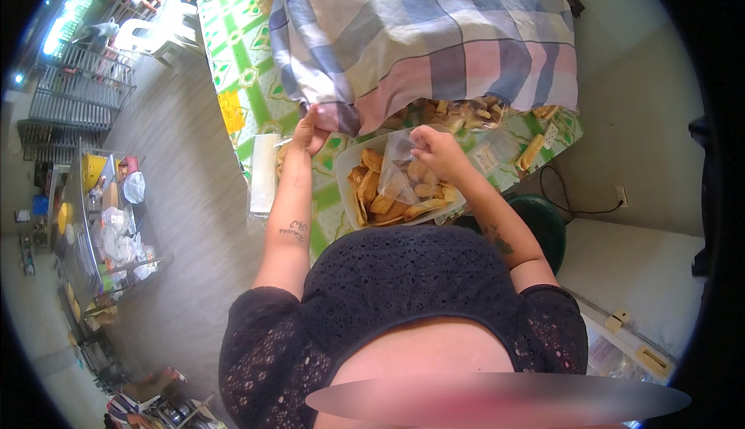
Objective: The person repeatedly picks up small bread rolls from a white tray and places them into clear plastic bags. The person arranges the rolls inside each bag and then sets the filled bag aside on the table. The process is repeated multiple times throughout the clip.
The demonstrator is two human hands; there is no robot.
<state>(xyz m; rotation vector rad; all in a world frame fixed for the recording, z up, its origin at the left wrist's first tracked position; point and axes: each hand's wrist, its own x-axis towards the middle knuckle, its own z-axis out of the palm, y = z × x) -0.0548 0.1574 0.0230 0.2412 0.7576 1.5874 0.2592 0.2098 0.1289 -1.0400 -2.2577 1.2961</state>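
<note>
My left hand [309, 135] pinches the near left corner of a checked cloth [434, 33] in blue, white and pink. That cloth is draped over a large pile, and brown baked pieces [473, 112] show under its near edge. My right hand [438, 153] is closed on the top of a clear plastic bag [398, 166]. The bag hangs over a whitish plastic tub [343, 174] holding long golden-brown pieces [371, 184] that look like bread or pastry. Rounder tan pieces [423, 180] show beside or through the bag; I cannot tell whether they are inside it.
A green and white patterned tablecloth [247, 64] covers the table. Left of the tub lies a white, plastic-wrapped block [264, 173]. One loose golden piece [531, 152] rests at the right edge, near a dark green stool or bin [547, 223]. A laden rack [116, 227] stands farther left.
</note>
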